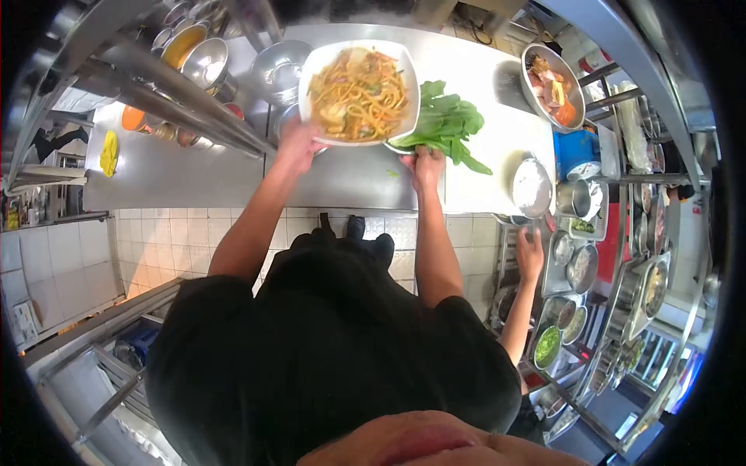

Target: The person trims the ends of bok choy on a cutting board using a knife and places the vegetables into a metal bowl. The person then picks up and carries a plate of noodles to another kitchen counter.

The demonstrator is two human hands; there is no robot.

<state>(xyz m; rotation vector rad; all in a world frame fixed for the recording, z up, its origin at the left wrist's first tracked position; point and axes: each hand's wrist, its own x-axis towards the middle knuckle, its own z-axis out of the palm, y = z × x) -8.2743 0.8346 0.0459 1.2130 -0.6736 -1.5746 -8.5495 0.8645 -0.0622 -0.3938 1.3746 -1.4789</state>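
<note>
A white square bowl of noodles (361, 95), mixed with vegetables, is held up over the steel counter by my left hand (298, 147). Its fingers are closed on the bowl's near left edge and slightly blurred. My right hand (425, 165) is closed at the stem end of a bunch of leafy greens (449, 123), just right of the bowl. The leaves fan out to the right over a white board. A pale rim shows under the greens beside my right fingers; what it belongs to is mostly hidden.
Another person's hand (530, 255) reaches in from the right. A steel bowl of meat pieces (553, 87) and a bowl of white powder (531, 188) stand on the counter's right side. Steel posts (183, 97) cross at left. A yellow cloth (109, 153) lies far left.
</note>
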